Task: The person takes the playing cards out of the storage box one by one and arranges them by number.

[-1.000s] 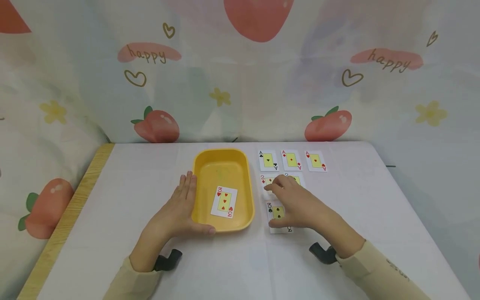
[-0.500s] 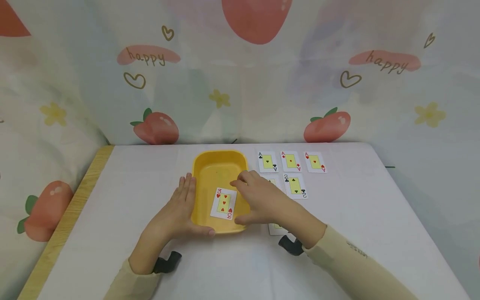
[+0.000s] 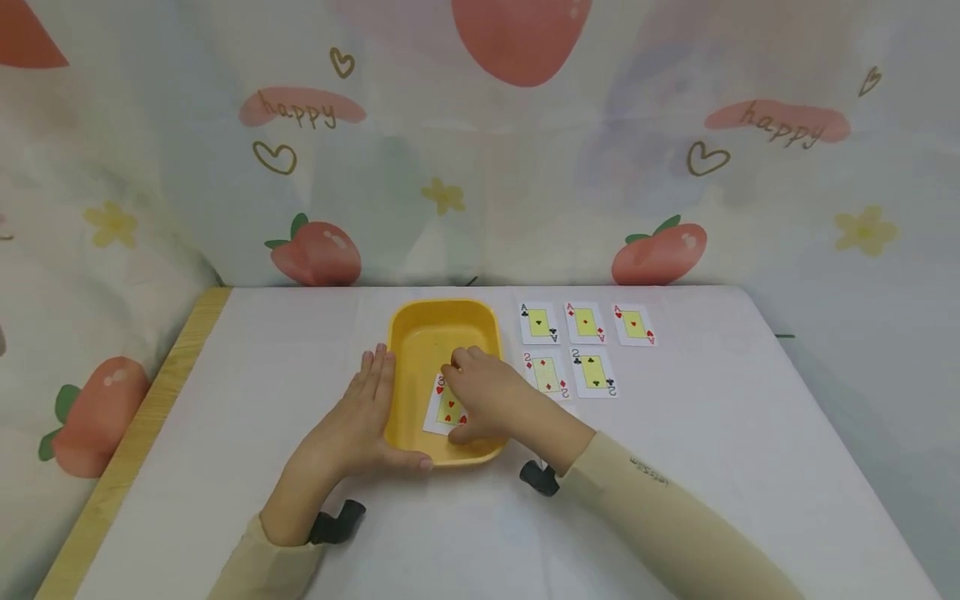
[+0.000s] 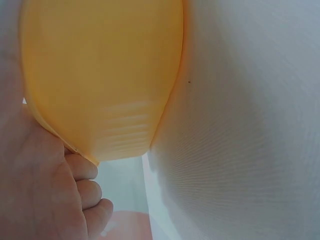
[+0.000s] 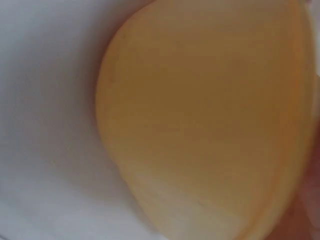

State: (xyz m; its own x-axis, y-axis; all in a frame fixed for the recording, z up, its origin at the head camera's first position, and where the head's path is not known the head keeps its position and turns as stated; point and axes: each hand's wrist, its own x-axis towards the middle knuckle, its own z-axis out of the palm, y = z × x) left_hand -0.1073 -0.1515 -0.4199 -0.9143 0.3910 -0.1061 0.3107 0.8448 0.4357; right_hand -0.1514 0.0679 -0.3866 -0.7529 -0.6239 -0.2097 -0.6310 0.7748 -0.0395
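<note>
A yellow tray point(image 3: 405, 321) stands on the table, with a three of hearts playing card point(image 3: 435, 421) face up inside. My left hand point(image 3: 348, 425) rests against the tray's left side and near corner, fingers straight and thumb along the front; the left wrist view shows the tray wall point(image 4: 100, 65) beside the palm. Over the card's right part is my right hand point(image 3: 487, 396), fingers near its far edge and thumb near its near edge. Whether they touch the card is unclear. In the right wrist view, the tray point(image 5: 200, 110) is blurred and the fingertips are hidden.
Right of the tray lie an ace of clubs point(image 3: 538, 323), ace of diamonds point(image 3: 585, 322) and ace of hearts point(image 3: 634, 325) in a row. Nearer are a two of diamonds point(image 3: 547, 375) and two of clubs point(image 3: 595, 372). My right forearm almost wholly covers the spot below them.
My right hand has left the three of spades on the table and moved left over the tray to the three of hearts. My left hand has stayed against the tray.
</note>
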